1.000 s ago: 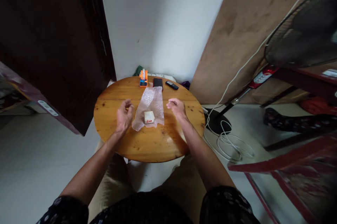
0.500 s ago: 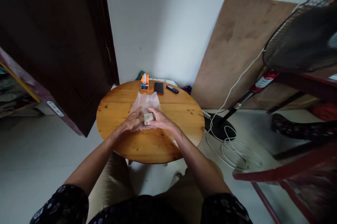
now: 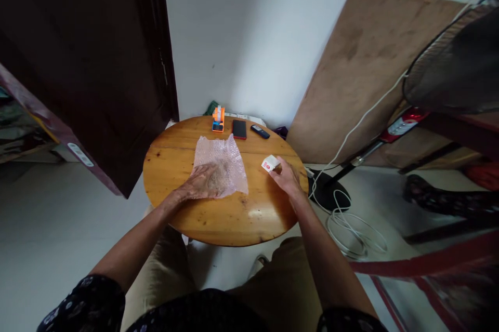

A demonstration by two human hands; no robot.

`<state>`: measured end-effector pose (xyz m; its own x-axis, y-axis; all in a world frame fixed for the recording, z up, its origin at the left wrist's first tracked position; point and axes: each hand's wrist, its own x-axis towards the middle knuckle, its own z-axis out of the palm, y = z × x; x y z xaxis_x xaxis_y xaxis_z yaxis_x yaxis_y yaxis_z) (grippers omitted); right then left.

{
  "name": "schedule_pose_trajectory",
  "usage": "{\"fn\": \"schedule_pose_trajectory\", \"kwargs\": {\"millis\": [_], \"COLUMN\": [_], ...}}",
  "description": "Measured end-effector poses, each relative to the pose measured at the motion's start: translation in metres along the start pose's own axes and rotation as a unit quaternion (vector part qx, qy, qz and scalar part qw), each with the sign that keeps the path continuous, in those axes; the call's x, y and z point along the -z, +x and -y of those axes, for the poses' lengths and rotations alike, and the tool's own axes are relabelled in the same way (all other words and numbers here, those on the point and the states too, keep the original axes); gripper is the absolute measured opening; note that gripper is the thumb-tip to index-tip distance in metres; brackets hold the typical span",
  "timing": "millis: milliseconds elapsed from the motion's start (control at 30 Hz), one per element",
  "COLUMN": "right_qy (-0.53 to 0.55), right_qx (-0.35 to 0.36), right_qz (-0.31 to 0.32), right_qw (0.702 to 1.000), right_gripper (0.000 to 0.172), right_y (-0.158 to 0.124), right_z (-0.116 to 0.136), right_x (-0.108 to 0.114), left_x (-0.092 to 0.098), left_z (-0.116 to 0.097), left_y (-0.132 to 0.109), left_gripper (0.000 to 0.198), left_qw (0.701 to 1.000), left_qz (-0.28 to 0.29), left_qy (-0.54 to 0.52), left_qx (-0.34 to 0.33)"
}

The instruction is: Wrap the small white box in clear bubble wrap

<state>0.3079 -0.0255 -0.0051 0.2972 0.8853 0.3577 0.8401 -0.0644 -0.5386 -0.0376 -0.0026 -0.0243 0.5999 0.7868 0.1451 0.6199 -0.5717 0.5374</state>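
Note:
A small white box with red print [image 3: 270, 163] is held in my right hand [image 3: 287, 178], over the right part of the round wooden table [image 3: 218, 225]. My fingers close on its right side. My left hand [image 3: 199, 182] rests with its fingers stretched out on a sheet of pinkish bubble wrap [image 3: 224, 155]. The wrap lies spread on the left-centre of the tabletop, and part of it is under or against the fingers.
Along the table's back edge stand an orange and blue tape dispenser [image 3: 218, 119], a dark phone-like slab [image 3: 239, 129] and a black handset [image 3: 260, 131]. To the right are a standing fan [image 3: 452, 62], its white cable [image 3: 346, 223] and a red chair [image 3: 409, 266].
My right hand has carried the box off the bubble wrap, to the right. My left hand has stayed and now lies flatter on the wrap, which shows more fully.

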Motion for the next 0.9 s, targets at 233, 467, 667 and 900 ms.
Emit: {"fn": "schedule_pose_trajectory", "kwargs": {"millis": [233,467,667,900], "right_qy": [0.010,-0.089,-0.143,-0.146], "right_qx": [0.203,0.198,0.167,0.169], "right_qz": [0.041,0.170,0.184,0.175], "right_qw": [0.978,0.961,0.958,0.959], "right_gripper": [0.042,0.047,0.045,0.044], "right_y": [-0.027,-0.006,-0.002,-0.005], "right_z": [0.088,0.113,0.088,0.087], "right_x": [-0.014,-0.062,-0.067,-0.068], "left_x": [-0.001,0.017,0.028,0.018], "left_z": [-0.004,-0.011,-0.012,0.011], "left_y": [0.006,0.001,0.030,0.065], "left_gripper": [0.089,0.086,0.046,0.057], "left_qw": [0.999,0.996,1.000,0.986], "left_qz": [0.013,0.070,0.024,-0.028], "left_qy": [0.032,0.037,0.011,0.130], "left_qx": [-0.030,-0.051,-0.017,0.101]}}
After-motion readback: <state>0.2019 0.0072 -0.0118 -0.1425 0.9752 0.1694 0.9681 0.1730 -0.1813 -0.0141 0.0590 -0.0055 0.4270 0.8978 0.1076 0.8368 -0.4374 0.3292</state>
